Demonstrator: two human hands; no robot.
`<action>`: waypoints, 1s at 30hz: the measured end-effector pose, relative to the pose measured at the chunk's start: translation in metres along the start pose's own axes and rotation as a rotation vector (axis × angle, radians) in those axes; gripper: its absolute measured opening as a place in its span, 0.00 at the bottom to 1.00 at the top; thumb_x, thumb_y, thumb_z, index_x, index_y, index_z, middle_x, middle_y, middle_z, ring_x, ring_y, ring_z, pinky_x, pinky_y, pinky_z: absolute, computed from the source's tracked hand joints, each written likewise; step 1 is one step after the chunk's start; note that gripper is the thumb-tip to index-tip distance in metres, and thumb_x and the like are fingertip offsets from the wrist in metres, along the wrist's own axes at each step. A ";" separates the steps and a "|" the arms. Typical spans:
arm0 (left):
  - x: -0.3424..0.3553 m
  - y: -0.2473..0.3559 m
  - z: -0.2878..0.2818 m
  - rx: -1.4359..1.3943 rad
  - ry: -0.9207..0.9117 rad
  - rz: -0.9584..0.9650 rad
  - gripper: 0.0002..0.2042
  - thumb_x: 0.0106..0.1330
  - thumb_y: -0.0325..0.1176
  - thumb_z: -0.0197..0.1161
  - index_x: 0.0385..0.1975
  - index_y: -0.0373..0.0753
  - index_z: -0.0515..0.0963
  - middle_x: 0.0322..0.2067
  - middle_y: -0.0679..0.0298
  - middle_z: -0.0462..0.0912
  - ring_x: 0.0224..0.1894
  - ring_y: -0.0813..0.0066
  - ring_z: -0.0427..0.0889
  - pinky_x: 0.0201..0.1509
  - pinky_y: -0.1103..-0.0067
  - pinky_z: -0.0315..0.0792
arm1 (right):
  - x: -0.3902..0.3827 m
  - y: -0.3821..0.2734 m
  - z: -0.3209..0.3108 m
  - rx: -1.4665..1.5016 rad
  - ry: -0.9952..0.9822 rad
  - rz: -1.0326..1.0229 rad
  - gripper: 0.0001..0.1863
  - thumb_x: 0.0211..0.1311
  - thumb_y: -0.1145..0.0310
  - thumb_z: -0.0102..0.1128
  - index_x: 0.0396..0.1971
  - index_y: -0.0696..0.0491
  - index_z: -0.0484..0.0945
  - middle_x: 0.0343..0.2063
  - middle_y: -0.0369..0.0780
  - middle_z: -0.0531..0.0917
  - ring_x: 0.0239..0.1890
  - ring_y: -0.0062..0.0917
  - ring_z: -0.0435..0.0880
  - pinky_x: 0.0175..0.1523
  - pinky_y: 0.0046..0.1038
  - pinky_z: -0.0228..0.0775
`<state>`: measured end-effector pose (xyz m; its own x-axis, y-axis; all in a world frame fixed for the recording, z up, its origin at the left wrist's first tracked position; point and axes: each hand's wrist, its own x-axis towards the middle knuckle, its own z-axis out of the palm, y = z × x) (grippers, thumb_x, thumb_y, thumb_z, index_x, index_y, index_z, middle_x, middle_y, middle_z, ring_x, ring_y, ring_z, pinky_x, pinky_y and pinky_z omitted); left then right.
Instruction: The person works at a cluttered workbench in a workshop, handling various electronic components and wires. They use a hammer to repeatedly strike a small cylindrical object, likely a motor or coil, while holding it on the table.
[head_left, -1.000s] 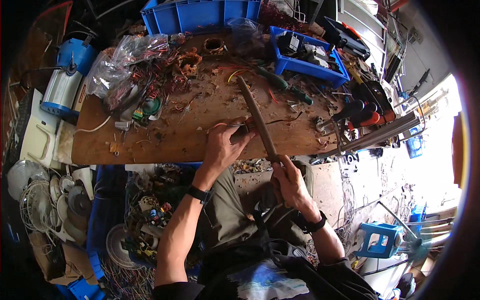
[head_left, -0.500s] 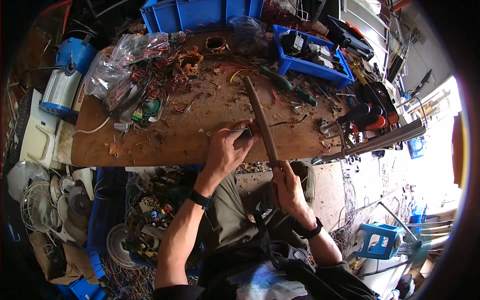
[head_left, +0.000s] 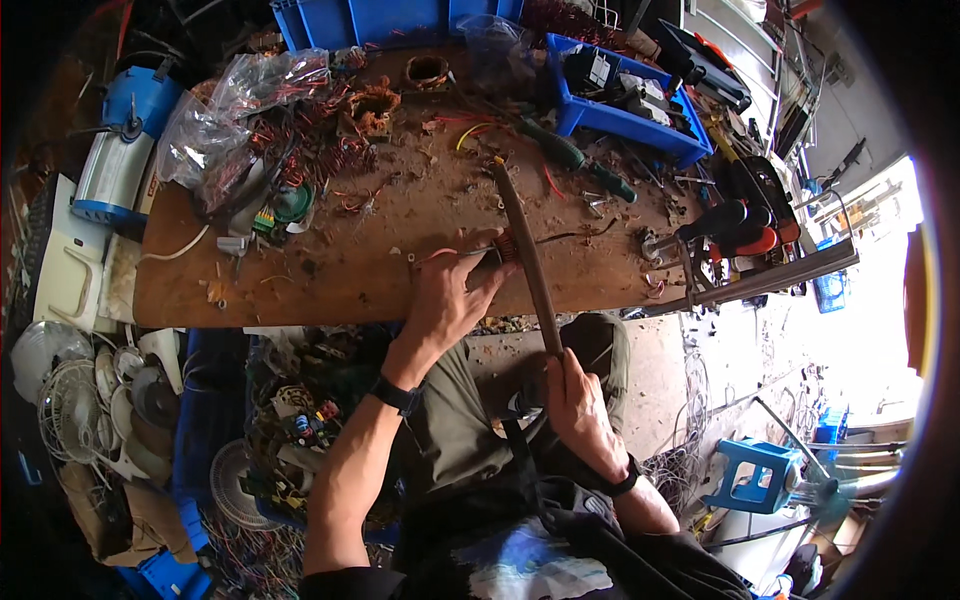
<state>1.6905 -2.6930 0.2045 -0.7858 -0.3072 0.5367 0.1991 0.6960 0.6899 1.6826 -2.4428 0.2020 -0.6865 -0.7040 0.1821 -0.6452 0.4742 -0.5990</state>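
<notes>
My left hand pinches a copper coil on the counter; right hand grips a long file — blue bin holds parts.

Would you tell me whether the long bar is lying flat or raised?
Raised: the right hand holds the long bar slanting over the wooden workbench.

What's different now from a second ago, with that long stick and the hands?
The long bar in the right hand has swung down, its far end now lower over the bench. The left hand stayed pressed on the small copper-wound part. Clutter unchanged.
</notes>
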 end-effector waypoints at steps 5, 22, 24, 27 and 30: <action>0.002 0.004 0.001 0.015 0.000 0.025 0.16 0.67 0.38 0.68 0.53 0.41 0.80 0.42 0.56 0.87 0.41 0.52 0.86 0.49 0.61 0.79 | -0.026 0.006 -0.004 0.001 -0.018 0.009 0.10 0.73 0.70 0.55 0.44 0.63 0.71 0.15 0.54 0.74 0.17 0.53 0.74 0.22 0.47 0.62; -0.011 -0.011 0.007 0.123 -0.028 -0.024 0.13 0.68 0.36 0.68 0.50 0.41 0.84 0.51 0.60 0.86 0.51 0.54 0.85 0.50 0.66 0.77 | 0.026 0.002 0.007 -0.012 0.018 -0.066 0.08 0.76 0.70 0.50 0.41 0.61 0.70 0.15 0.54 0.74 0.18 0.54 0.74 0.21 0.48 0.62; -0.011 -0.013 0.011 0.143 -0.028 -0.031 0.13 0.67 0.36 0.69 0.48 0.41 0.84 0.50 0.60 0.86 0.50 0.54 0.85 0.49 0.66 0.77 | -0.004 0.006 0.001 -0.011 0.021 -0.062 0.10 0.74 0.71 0.53 0.43 0.64 0.71 0.14 0.55 0.74 0.16 0.54 0.75 0.19 0.48 0.61; -0.006 -0.002 0.006 0.099 -0.035 -0.035 0.12 0.66 0.36 0.69 0.47 0.41 0.85 0.50 0.61 0.86 0.49 0.54 0.85 0.48 0.66 0.77 | -0.034 0.008 -0.007 -0.016 -0.011 -0.026 0.12 0.73 0.72 0.55 0.47 0.66 0.72 0.14 0.56 0.74 0.17 0.55 0.76 0.18 0.48 0.61; -0.004 0.009 0.002 0.070 -0.066 -0.034 0.13 0.66 0.37 0.69 0.48 0.40 0.84 0.51 0.61 0.86 0.48 0.54 0.85 0.47 0.66 0.78 | -0.035 0.009 -0.011 0.013 -0.020 0.004 0.13 0.73 0.71 0.54 0.48 0.66 0.73 0.14 0.56 0.74 0.17 0.55 0.75 0.19 0.48 0.62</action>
<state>1.6946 -2.6847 0.2073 -0.8285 -0.2900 0.4790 0.1322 0.7300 0.6706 1.6974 -2.4085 0.1986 -0.6816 -0.7131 0.1641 -0.6384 0.4700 -0.6095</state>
